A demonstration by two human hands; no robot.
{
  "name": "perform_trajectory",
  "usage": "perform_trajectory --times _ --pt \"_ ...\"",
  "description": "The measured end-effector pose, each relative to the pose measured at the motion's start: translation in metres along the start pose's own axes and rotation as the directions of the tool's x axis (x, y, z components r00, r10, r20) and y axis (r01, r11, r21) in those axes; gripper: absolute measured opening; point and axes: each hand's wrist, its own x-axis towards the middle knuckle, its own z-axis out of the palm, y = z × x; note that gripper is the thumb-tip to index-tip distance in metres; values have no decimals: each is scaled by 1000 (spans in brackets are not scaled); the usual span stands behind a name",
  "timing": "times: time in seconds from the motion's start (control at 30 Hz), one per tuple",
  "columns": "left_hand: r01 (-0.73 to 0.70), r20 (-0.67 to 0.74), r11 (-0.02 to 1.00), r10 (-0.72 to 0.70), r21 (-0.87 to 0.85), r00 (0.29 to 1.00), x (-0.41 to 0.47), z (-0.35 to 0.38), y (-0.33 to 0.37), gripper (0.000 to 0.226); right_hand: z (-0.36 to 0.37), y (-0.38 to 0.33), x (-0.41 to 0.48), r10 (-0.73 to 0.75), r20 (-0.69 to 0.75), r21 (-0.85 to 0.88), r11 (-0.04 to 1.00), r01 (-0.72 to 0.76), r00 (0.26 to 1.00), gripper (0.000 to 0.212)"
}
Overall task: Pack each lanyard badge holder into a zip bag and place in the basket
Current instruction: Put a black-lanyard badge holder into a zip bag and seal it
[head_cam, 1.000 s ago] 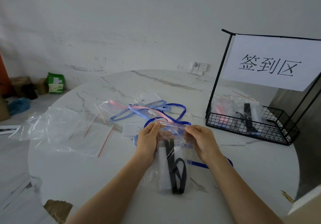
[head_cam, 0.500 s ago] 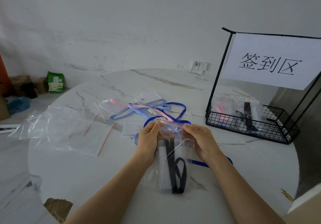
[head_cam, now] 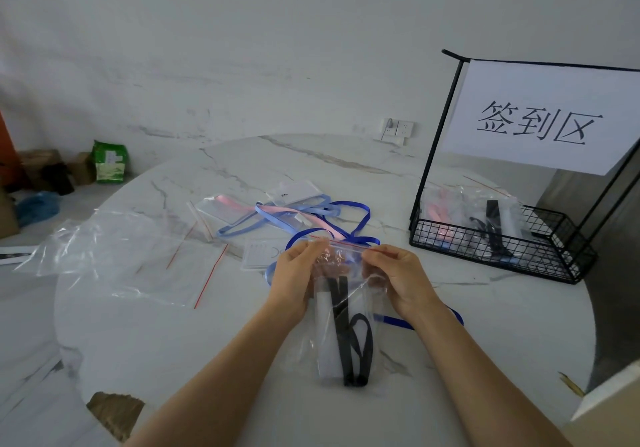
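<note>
Reading 签到区, a sign hangs above the basket at two o'clock. Left hand and right hand pinch the red-striped top of a clear zip bag at six o'clock, black lanyard inside.

White round marble table: grey veins. Clear plastic zip bag: red seal line. Black flat lanyard strap inside. Black wire grid basket. White paper sign: blk characters.

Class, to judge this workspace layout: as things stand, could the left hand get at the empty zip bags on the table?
Probably yes, once it lets go: the left hand pinches the filled zip bag, and the empty zip bags lie flat to its left, nothing standing between.
</note>
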Motion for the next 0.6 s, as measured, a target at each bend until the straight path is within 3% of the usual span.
perform_trajectory --times 0.13,0.27,0.6 --pt "-75 26 987 72 141 997 -1 1 -1 2 0 -1 -1 -1 44 10 1000 1 999 7" --pt "-110 30 978 107 176 994 -2 1 0 9 -3 -2 -1 -26 86 -41 999 29 996 9" --pt "-112 92 962 92 250 992 -2 1 2 2 1 -1 -3 -51 24 -96 994 53 998 8"
